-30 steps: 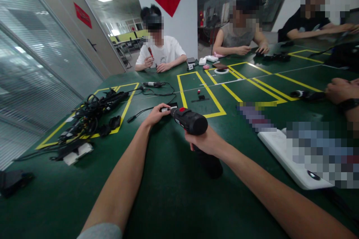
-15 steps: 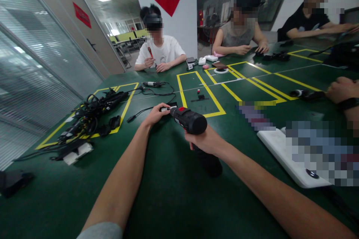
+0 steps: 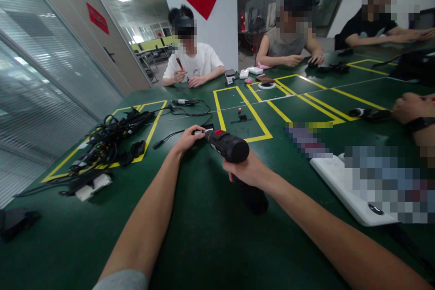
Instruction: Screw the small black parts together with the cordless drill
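My right hand (image 3: 243,167) is wrapped round the grip of a black cordless drill (image 3: 231,147) with a red switch on top. The drill points forward and left, its chuck close to my left fingertips. My left hand (image 3: 188,139) pinches a small black box with a white label (image 3: 205,129) against the table, partly hidden by my fingers and the drill's nose. Whether the drill's tip touches the box I cannot tell. From beside the box a black cable (image 3: 170,137) runs left to a plug end.
A tangle of black cables and adapters (image 3: 112,138) lies left inside yellow tape. Ahead are a small black part (image 3: 242,118) and another cable (image 3: 185,102). A white device (image 3: 343,190) stands right. Across the table a person (image 3: 193,61) holds a screwdriver (image 3: 180,64); other people sit to the right.
Both my hands and the drill hold nearly the same place; the view has shifted very slightly. The screwdriver in the person's hand opposite has tilted and moved a little left.
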`<state>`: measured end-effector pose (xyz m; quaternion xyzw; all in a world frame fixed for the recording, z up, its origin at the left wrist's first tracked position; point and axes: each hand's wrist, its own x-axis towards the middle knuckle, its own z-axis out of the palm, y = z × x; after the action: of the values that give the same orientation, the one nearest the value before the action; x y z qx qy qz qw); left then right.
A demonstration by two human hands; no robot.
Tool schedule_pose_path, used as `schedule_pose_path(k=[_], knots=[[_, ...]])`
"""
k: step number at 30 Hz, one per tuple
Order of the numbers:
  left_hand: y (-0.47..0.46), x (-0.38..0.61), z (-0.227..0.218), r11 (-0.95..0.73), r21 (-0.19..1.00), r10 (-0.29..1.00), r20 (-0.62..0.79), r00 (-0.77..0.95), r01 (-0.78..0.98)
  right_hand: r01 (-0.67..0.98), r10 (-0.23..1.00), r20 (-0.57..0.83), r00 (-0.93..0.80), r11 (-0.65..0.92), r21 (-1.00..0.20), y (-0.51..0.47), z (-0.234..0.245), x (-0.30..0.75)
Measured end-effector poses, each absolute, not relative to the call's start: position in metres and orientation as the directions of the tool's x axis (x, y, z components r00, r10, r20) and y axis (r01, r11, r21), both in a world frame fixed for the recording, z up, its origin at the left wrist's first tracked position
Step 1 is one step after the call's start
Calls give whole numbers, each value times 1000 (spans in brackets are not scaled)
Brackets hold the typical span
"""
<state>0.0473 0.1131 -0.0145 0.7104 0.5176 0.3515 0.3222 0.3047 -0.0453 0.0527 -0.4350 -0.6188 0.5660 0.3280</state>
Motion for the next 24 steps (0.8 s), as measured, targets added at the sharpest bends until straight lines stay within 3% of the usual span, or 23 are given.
schedule_pose_path(k=[24], knots=[[115, 45, -17, -243, 835, 965, 155, 211, 494, 159, 903, -89, -420, -23, -987, -45, 53, 305]])
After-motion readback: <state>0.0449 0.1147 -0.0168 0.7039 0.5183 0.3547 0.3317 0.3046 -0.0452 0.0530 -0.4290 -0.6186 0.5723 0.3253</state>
